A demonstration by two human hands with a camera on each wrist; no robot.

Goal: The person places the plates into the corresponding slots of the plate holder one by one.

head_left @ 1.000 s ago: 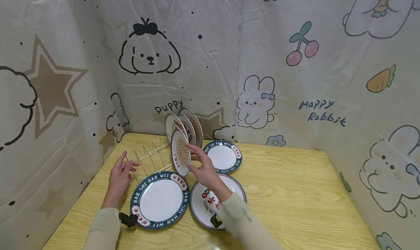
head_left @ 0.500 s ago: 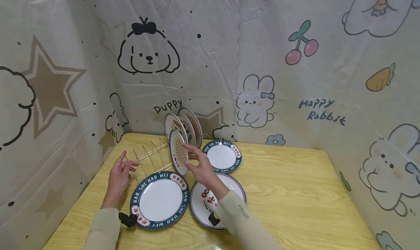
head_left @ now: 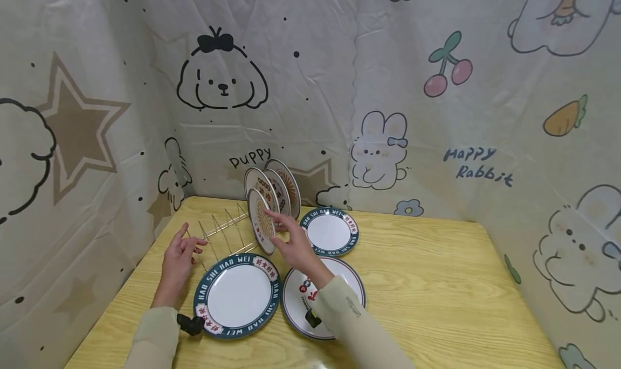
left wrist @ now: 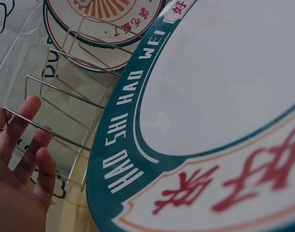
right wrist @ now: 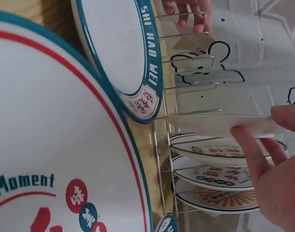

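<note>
My right hand (head_left: 293,248) pinches the rim of a small white plate (head_left: 261,221) with an orange sunburst print. That plate stands on edge, tilted, in the wire plate rack (right wrist: 159,140), in front of several upright plates (right wrist: 210,174). Seen from the right wrist, thumb and fingers lie on opposite faces of the held plate (right wrist: 210,124). My left hand (head_left: 177,261) is at the rack's near left end, its fingers curled about the end wire (left wrist: 46,128). A large teal-rimmed oval plate (head_left: 237,296) lies close in front of the rack, hiding part of its base.
A round white plate with red print (head_left: 296,304) lies beneath my right forearm. Behind it lies a smaller teal-rimmed plate (head_left: 331,231). The wooden table (head_left: 436,283) meets a printed cloth backdrop (head_left: 310,89) at the back and sides. Several wire slots (left wrist: 65,87) stand between my hands.
My right hand has moved slightly left and toward the back with the sunburst plate, which sits closer to the upright plates. The left hand has stayed at the rack's end.
</note>
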